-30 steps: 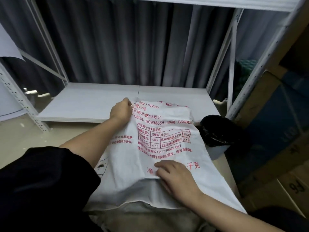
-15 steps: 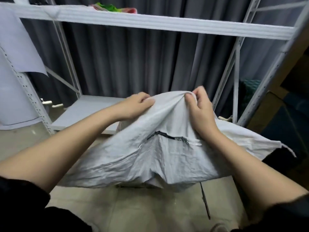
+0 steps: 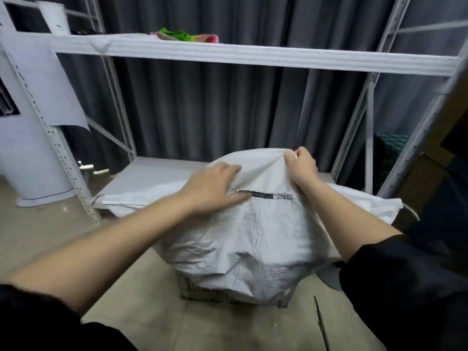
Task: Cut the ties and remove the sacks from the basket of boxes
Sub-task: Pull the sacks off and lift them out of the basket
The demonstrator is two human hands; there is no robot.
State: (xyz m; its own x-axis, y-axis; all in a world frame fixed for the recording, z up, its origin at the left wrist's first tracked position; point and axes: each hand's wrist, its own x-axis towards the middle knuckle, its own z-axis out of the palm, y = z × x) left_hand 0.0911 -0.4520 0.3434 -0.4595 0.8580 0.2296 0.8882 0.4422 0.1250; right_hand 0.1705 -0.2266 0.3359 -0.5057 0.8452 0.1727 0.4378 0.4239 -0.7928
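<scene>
Flat and spread, the left hand [image 3: 215, 184] lies palm-down on the white sack [image 3: 253, 231] at centre frame, fingers apart and pressing the cloth beside a dark printed strip rather than closing on anything. Just right of it, the right hand [image 3: 301, 167] is pinched tight on a bunched fold at the sack's top edge, lifting it into a peak in front of the grey curtain [image 3: 202, 102]. The sack drapes over a woven basket [image 3: 202, 291] at lower centre, whose rim only peeks out beneath the cloth; the boxes inside are hidden. With one hand carrying the pull, the fold could slip from the pinch, or the sack's hem could snag on the basket rim and drag or tip the basket as it rises. A thin dark rod [image 3: 321, 323] lies on the floor at lower right, near the basket, where falling cloth could catch it or a foot could land on it.
</scene>
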